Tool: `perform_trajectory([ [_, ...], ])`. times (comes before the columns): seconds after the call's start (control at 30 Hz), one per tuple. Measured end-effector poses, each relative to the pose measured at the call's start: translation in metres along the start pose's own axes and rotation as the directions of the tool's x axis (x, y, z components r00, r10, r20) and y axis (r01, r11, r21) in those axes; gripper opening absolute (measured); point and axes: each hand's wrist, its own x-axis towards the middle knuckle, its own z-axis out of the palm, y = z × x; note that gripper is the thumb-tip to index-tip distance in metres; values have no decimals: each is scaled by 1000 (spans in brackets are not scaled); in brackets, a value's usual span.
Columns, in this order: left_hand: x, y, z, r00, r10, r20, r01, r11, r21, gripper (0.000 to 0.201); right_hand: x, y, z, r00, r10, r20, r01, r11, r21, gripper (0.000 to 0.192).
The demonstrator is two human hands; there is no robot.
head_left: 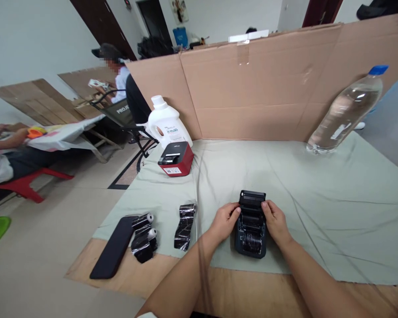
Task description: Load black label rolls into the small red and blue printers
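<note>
Printer: small black printer [251, 225], lid up, near counter's front edge.
Fingers: left hand [224, 221] and right hand [276, 221] hold its sides.
Risk: open lid may snap shut; loose black rolls [185, 225] could snag.

Head camera, looking forward and down over your own arms.

You see the scene from above your hands, close enough that the left hand [223, 221] and right hand [276, 222] sit low in the middle, with the dark printer [251, 226] between them. The view faces the cardboard wall [268, 84] across the cloth-covered table [318, 198], and takes in the room's floor at your left.
</note>
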Motion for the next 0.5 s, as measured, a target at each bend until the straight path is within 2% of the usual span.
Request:
perform_trajectory([
  [0.07,2,-1,0,999,29,-30,-24,989,145,38,1,5,2,1000,-17,2,17,999,-49,45],
  [0.13,4,-2,0,999,28,-45,-18,976,219,35,3,10,3,999,-36,-18,35,997,-67,47],
  [0.23,3,-4,2,996,11,-88,8,978,209,27,5,14,4,998,-48,-40,45,997,-60,49],
  [0.37,-4,10,3,963,33,-269,22,980,196,18,6,16,3,997,-25,-78,25,1000,2,49],
  [0.43,-6,26,3,967,127,-222,-64,961,270,14,7,17,4,995,-11,-102,13,1000,22,48],
  [0.5,-6,44,5,981,192,-41,-161,907,389,15,8,17,4,994,-13,-104,15,1000,22,47],
])
